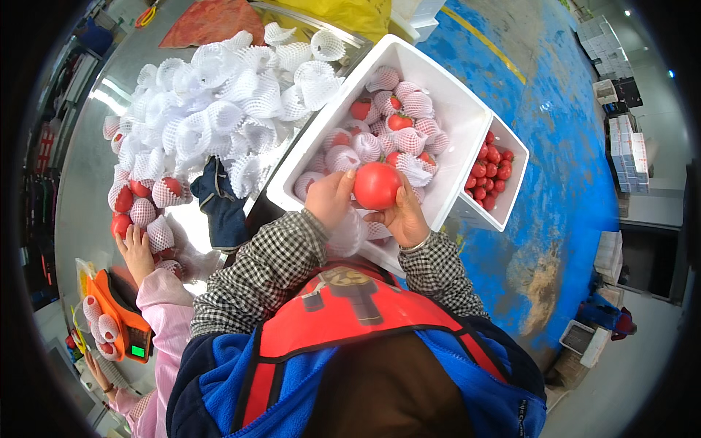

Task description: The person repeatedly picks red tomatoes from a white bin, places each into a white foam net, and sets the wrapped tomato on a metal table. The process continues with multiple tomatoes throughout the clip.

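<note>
A large bare red tomato (378, 186) is held between my two hands, above a white foam box (463, 131). My left hand (330, 201) has its thumb against the tomato's left side; its other fingers are mostly hidden. My right hand (406, 216) grips the tomato from the right and below. Right under my left hand is a white foam net sleeve (348, 234); whether my fingers hold it, I cannot tell. Inside the box lie many tomatoes in foam nets (409, 140), some with red skin showing.
Loose foam nets (219, 98) are heaped on the metal table (82, 180), beside a dark cloth (222, 213). A co-worker's hand (137, 254) touches tomatoes at left, near an orange scale (134, 323). A smaller foam box (515, 180) holds small tomatoes (489, 169).
</note>
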{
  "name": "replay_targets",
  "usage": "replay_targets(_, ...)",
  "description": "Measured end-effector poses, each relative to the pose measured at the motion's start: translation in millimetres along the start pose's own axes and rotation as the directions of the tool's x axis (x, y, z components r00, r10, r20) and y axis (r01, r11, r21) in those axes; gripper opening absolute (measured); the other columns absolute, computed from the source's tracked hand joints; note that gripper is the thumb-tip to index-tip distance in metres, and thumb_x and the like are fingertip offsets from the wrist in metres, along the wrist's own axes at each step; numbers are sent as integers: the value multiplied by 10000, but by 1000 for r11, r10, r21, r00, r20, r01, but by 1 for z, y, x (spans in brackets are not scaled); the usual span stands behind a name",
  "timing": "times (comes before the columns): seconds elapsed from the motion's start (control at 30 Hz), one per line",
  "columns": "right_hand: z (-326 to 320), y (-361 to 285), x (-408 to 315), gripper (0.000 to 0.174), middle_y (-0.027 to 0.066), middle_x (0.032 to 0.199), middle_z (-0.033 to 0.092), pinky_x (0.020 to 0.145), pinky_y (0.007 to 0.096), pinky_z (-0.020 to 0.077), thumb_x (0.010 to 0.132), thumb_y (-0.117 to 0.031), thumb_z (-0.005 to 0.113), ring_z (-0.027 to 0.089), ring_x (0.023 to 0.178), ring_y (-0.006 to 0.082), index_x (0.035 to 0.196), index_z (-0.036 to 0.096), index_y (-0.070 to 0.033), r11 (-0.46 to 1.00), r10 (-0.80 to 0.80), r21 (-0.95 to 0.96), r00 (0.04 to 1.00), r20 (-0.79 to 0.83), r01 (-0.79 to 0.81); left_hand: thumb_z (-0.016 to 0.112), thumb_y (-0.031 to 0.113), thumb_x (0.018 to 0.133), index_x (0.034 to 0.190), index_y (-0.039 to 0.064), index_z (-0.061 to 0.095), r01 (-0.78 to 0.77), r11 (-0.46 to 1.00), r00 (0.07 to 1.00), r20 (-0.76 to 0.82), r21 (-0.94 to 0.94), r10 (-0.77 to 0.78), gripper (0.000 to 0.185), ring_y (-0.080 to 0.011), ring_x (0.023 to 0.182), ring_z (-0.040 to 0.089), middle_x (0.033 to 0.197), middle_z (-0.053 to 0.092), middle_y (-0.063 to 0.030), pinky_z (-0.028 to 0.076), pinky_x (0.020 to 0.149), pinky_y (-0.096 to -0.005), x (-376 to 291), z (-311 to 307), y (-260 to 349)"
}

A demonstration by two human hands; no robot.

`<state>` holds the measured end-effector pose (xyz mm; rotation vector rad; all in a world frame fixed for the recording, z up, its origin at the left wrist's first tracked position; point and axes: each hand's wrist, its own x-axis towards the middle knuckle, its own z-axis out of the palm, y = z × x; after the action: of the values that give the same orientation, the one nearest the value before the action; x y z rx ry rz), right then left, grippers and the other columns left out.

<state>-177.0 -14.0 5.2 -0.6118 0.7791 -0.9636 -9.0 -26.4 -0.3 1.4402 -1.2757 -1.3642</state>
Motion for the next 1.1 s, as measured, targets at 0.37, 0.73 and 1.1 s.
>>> replay_targets(0.37,-11,-2,3,697,125,1178,470,777,362,507,715,-349,648,551,993,262,1268,337,-59,980,-185,-94,977,-105,175,500,277,913,1039,-33,528,-83,991,984,163,109,64,336,-123,593,530,676,568,-78,425,545,-258,-5,7,6)
replay_targets(0.73,6,-20,0,772,157,1131,456,914,374,401,511,-87,748,482,1054,305,1186,376,-45,293,-515,-850,822,246,438,550,429,814,1224,30,394,-205,969,979,37,136,202,594,-399,842,593,928,599,-245,460,729,-434,-13,22,25)
replay_targets(1.1,9,-10,-7,727,122,1144,466,880,332,438,583,-75,719,487,1049,214,1207,346,-41,528,-476,-755,872,118,390,349,302,934,991,52,563,-114,989,991,-63,91,120,334,-412,769,585,791,596,-247,454,695,-435,-12,20,28)
